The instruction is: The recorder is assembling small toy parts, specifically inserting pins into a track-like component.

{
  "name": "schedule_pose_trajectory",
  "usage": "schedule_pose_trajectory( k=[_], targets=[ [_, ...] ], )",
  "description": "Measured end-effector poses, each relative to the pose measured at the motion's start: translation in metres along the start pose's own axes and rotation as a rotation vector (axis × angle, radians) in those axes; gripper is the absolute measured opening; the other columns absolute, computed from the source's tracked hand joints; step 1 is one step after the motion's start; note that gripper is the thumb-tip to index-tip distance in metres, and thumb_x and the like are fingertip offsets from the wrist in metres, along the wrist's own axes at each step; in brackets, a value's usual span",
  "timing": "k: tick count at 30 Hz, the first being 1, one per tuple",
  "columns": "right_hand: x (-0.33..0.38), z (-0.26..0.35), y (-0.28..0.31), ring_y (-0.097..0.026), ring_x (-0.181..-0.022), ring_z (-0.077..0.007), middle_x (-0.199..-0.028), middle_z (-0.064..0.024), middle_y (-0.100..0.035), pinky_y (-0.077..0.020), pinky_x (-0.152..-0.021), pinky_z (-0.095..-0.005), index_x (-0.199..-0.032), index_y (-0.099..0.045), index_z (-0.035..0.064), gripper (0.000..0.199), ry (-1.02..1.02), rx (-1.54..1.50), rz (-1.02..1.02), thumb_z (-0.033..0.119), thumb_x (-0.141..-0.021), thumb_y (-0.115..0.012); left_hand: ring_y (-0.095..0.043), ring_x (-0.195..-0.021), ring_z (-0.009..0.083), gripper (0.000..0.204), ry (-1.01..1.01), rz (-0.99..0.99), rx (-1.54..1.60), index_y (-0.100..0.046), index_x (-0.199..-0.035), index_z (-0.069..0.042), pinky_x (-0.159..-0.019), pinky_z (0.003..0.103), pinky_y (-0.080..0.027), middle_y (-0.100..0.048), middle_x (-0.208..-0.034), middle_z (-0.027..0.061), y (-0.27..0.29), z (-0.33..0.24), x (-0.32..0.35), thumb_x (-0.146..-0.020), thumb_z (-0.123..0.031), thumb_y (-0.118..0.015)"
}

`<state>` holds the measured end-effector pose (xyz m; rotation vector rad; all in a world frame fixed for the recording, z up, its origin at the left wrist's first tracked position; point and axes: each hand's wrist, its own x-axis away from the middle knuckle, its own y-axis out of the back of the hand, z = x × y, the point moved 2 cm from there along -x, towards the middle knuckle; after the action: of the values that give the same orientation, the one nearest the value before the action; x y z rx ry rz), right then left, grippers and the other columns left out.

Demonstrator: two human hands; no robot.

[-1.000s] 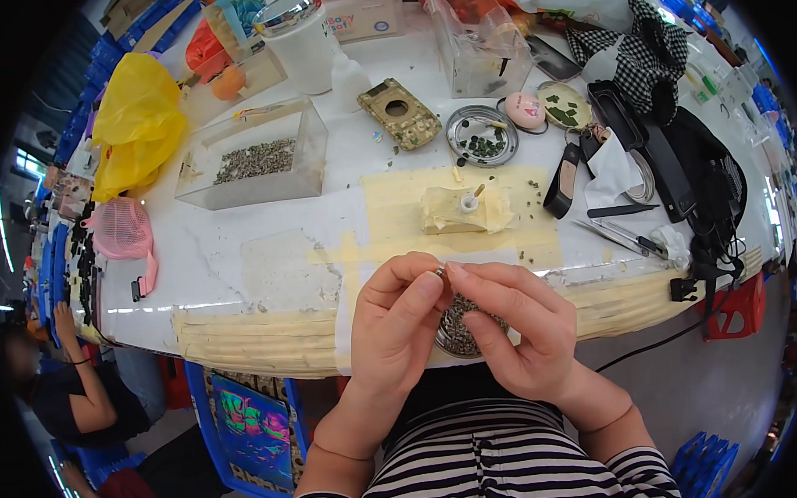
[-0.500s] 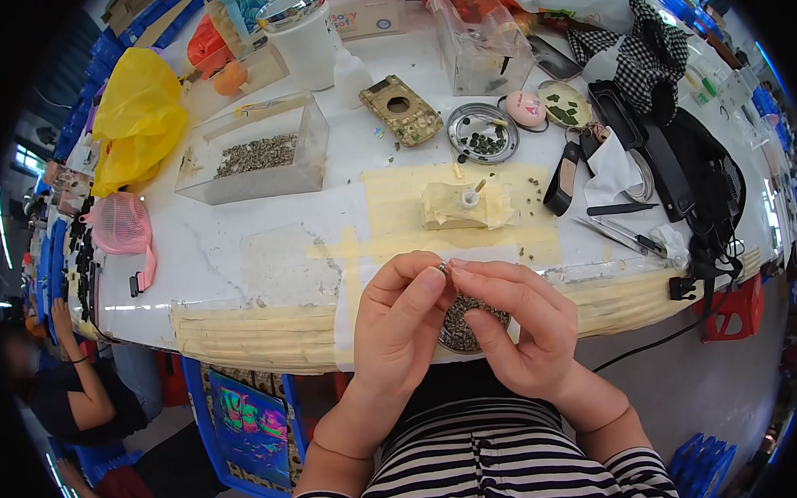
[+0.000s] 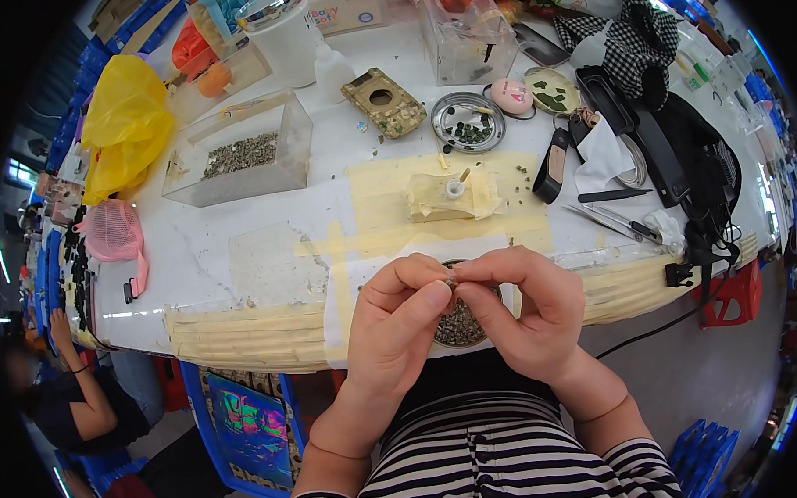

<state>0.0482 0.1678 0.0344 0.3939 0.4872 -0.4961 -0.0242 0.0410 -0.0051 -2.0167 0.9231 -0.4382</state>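
My left hand (image 3: 392,324) and my right hand (image 3: 537,310) meet in front of me, thumbs and index fingers pinched together. Between their tips is a tiny greyish piece (image 3: 451,282), mostly covered and too small to name. Right below, partly hidden by my fingers, a round dish (image 3: 461,344) holds many small grey-brown pieces (image 3: 458,324). Beyond my hands stands a tape-covered block (image 3: 432,204) with a small white cup (image 3: 454,189) on it and a thin stick in the cup.
A clear box (image 3: 239,195) of similar pieces lies left. Farther back are a camouflage toy tank hull (image 3: 383,103) and a round tray (image 3: 502,131) with dark green bits. Tweezers (image 3: 607,224), a black strap (image 3: 550,169) and a black bag (image 3: 716,159) lie right. A co-worker's arm (image 3: 78,374) shows left.
My right hand's fingers have closed in, its thumb rising to pinch beside the left fingertips. The table scene has shifted slightly left and up in view.
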Motion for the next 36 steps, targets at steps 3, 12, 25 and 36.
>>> schedule_pose_trajectory(
  k=[3,12,25,36],
  targets=[
    [0.001,0.000,0.000,-0.069,-0.071,-0.0195,-0.088,-0.0107,-0.071,-0.0543,-0.064,-0.0268,-0.096,-0.069,0.0004,0.021,0.026,0.006,-0.006,-0.004,-0.077,-0.076,-0.056,-0.090,0.0122,0.005,-0.007,-0.028,-0.026,-0.062,-0.097,-0.001,-0.085,0.027,-0.045,-0.061,-0.097,0.0055,-0.002,-0.001,0.000,-0.093,-0.001,-0.060],
    [0.006,-0.005,0.002,-0.069,-0.073,-0.0196,-0.088,-0.0114,-0.071,-0.0540,-0.065,-0.0269,-0.095,-0.069,-0.0004,0.021,0.058,0.009,-0.050,-0.005,-0.075,-0.076,-0.058,-0.085,0.0126,0.009,-0.234,-0.047,-0.330,-0.065,-0.095,0.000,-0.079,0.026,-0.047,-0.062,-0.095,0.0065,-0.002,-0.008,0.004,-0.087,0.004,-0.066],
    [0.012,-0.009,0.019,-0.067,-0.071,-0.0208,-0.083,-0.0119,-0.070,-0.0523,-0.064,-0.0284,-0.091,-0.069,-0.0005,0.021,0.059,0.134,0.078,-0.007,-0.073,-0.075,-0.059,-0.077,0.0204,0.019,-0.416,-0.032,-1.662,-0.071,-0.087,-0.002,-0.067,0.029,-0.046,-0.062,-0.085,0.0080,-0.004,-0.029,0.029,-0.070,0.006,-0.076],
    [0.015,-0.008,0.024,-0.065,-0.070,-0.0210,-0.080,-0.0116,-0.069,-0.0505,-0.065,-0.0289,-0.089,-0.069,-0.0010,0.018,0.013,0.174,0.071,-0.007,-0.073,-0.074,-0.055,-0.073,0.0165,0.014,-0.501,-0.435,-1.728,-0.069,-0.091,0.002,-0.063,0.028,-0.041,-0.060,-0.082,0.0083,0.030,-0.073,0.029,-0.077,0.005,-0.070]
  ],
)
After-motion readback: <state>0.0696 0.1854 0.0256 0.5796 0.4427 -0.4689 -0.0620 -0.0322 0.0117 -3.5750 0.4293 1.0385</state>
